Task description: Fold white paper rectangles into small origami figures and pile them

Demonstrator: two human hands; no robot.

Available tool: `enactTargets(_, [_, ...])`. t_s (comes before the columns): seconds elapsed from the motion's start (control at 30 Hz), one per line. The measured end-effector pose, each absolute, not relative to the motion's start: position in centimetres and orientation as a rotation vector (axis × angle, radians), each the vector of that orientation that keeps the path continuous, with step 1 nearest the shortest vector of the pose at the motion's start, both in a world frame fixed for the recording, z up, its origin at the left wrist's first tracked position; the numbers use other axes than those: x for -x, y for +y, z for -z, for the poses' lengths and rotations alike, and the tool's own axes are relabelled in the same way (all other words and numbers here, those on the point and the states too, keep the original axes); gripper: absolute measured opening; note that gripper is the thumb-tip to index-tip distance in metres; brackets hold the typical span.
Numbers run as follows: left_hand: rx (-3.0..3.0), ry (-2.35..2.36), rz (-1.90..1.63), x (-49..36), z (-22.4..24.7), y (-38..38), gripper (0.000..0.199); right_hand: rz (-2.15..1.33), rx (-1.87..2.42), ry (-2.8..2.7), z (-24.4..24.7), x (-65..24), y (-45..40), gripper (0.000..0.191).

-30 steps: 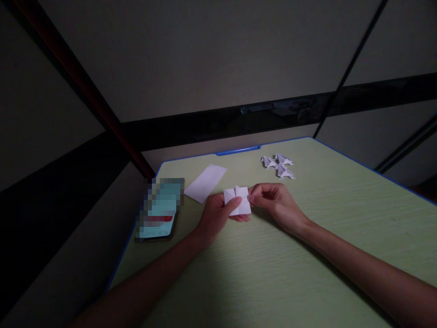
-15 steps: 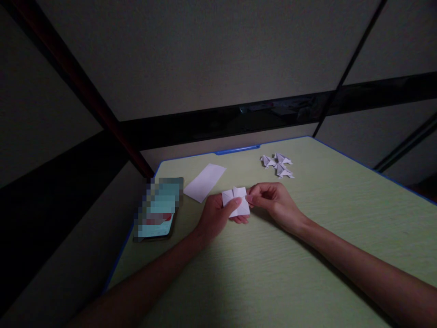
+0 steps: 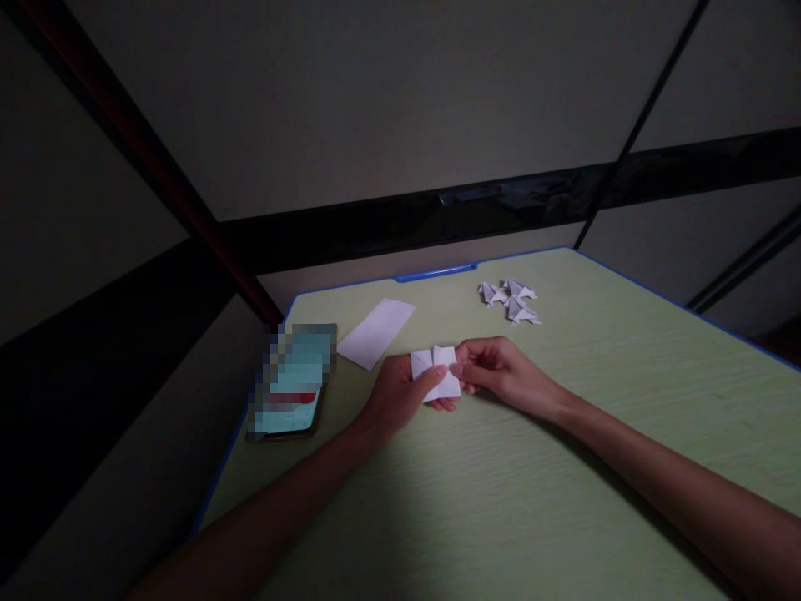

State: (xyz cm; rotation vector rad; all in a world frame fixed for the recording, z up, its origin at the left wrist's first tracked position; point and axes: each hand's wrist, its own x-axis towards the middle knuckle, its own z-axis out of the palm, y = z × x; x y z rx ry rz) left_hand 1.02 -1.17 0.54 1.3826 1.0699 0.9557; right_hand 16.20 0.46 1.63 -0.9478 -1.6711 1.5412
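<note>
A sheet [image 3: 376, 333] lies between apparently a phone [image 3: 293, 380] and paper figures [image 3: 518, 310].

- Left hand [image 3: 400, 391]: thumb pressed on top, fingertips underneath.
- Right hand [image 3: 501, 371]: thumb pinched against curled fingers.
- Left forearm [image 3: 281, 501] and right forearm [image 3: 651, 459] angled inward, bare.

Dim light over a pale green, blue-edged table [image 3: 613, 351] beside black-banded grey panels [image 3: 400, 108].

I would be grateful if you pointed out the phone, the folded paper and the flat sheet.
Phone [image 3: 299, 371]: head view, on its screen.
Folded paper [image 3: 446, 385]: head view, lower right part.
Flat sheet [image 3: 376, 332]: head view, near its middle.
</note>
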Motion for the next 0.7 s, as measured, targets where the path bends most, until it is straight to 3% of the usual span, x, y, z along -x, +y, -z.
enactTargets(0.7, [-1.453,1.036,-0.781,-0.70,-0.57,-0.97,0.016,-1.549,0.976,-1.773,-1.43,-16.67,0.71,0.021])
